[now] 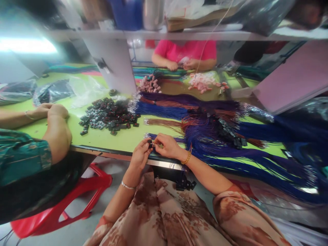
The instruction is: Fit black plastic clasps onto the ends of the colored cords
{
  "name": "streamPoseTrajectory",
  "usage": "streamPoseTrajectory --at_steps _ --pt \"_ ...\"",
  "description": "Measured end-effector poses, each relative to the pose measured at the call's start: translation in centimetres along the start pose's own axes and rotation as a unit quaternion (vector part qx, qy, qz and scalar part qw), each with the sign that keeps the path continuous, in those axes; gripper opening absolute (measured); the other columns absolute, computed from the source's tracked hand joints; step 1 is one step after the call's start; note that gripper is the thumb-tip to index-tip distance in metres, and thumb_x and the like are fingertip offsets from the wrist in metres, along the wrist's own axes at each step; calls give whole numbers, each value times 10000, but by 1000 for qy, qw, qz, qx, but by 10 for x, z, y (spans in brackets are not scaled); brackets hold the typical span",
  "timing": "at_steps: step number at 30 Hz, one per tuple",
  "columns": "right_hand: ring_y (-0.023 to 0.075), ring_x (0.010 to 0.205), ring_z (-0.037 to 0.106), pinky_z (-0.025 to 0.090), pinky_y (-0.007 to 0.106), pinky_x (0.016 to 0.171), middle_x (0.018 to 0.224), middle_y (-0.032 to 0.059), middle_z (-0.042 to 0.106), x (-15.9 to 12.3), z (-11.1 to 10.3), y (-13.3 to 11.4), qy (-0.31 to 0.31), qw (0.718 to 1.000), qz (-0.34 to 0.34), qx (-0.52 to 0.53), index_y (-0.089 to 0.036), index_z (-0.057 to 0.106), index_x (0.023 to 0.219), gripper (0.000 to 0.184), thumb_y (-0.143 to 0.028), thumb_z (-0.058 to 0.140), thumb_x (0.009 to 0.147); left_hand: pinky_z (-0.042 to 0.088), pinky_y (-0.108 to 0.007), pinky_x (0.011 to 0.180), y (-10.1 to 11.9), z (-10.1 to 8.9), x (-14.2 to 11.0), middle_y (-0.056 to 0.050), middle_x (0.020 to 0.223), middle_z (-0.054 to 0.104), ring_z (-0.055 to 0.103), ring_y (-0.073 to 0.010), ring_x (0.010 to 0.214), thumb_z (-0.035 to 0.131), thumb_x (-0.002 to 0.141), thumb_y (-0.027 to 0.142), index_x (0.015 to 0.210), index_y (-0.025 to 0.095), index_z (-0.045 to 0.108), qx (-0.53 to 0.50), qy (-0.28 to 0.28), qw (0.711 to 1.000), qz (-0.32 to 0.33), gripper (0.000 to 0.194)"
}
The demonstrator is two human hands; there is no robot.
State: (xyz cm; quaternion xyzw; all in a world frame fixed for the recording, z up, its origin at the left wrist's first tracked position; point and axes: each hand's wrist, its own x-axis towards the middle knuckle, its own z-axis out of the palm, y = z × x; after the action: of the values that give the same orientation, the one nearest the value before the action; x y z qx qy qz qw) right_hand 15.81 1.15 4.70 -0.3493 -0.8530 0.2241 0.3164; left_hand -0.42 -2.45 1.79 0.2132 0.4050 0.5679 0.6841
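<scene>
At the near edge of the green table (102, 138), my left hand (140, 154) pinches a small black connector (150, 145). My right hand (166, 146) meets it from the right, fingers pinched on the end of a blue wire (179, 139) at the connector. Both hands touch. A heap of black connectors (109, 116) lies to the left of the hands. Bundles of blue, purple and brown wires (205, 130) spread across the table to the right, some with black connectors fitted.
A co-worker's folded arms (51, 119) rest on the table at left, above a red plastic stool (77, 201). Across the table a person in pink (186, 54) handles pink parts (202, 82). A white divider (112, 61) and plastic bags (53, 90) stand behind.
</scene>
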Motion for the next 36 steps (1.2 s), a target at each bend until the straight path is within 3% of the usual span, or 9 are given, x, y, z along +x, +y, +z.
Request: streamPoseTrajectory --at_steps 7,15,26,30,33,36 --pt "150 686 493 351 262 640 769 42 573 0 2 1 -10 999 -7 -42 -174 542 761 33 -167 525 788 490 -189 700 0 1 0 -37 878 656 604 -81 727 721 704 177 960 146 673 3 11 1000 1 262" --pt "139 667 476 351 255 632 746 29 547 -2 7 3 -12 1000 -9 -21 -177 533 757 41 -167 526 796 490 -219 734 -6 4 -4 -27 871 669 613 -91 748 772 666 221 955 162 651 32 8 999 20 318" --pt "138 655 499 361 246 621 740 39 577 -4 8 4 0 1000 11 -26 -160 574 783 54 -180 529 805 479 -206 667 -5 15 0 -12 816 666 606 -85 693 760 656 218 924 162 633 56 46 996 51 301" --pt "139 677 517 368 246 639 768 46 615 6 -3 5 -27 998 23 -43 -160 620 810 119 -204 515 843 480 -218 691 -7 15 5 -15 837 666 610 -91 717 767 643 214 922 162 631 50 46 996 56 315" --pt "155 745 556 379 255 683 819 61 655 30 -22 20 -37 994 66 -77 -168 653 827 178 -210 487 877 484 -234 723 -9 12 11 -22 857 662 620 -105 761 766 644 224 931 165 627 37 41 997 49 325" --pt "195 787 582 382 280 688 884 107 670 54 -35 47 -48 966 174 -186 -163 679 855 154 -204 532 839 488 -239 728 -11 8 15 -24 859 661 625 -108 773 770 641 240 927 169 624 32 40 997 52 329"
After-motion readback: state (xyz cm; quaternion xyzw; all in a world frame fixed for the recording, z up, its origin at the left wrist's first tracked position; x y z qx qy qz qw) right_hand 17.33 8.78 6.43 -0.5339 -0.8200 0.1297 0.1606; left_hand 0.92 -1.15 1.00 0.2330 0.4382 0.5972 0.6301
